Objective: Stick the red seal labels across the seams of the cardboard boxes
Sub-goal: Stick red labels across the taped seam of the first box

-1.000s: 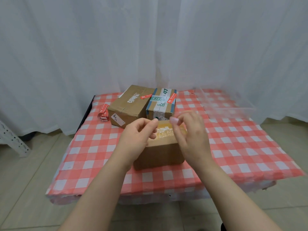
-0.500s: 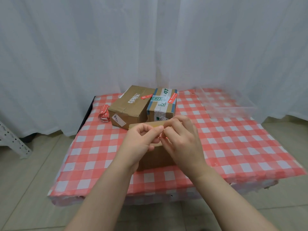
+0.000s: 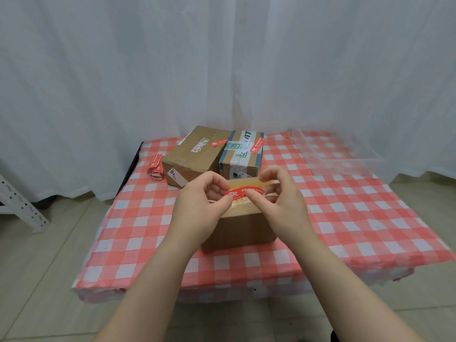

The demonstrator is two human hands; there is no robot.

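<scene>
Improvised indoor packing spot; white curtain (image 3: 98, 70) bkgd; red-check tablecloth (image 3: 345, 218); tile floor (image 3: 37, 267); metal rack leg (image 3: 19, 206).

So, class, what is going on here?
A person holds a red label between the left hand and right hand, just above the nearest box; it does not look stuck down yet. The brown box and the taped box behind each already carry one. Spare labels lie near the table's left edge.

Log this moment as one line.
step: sealing near box | left hand: pinches red seal label | right hand: pinches other end | rear boxes: already labelled
</scene>
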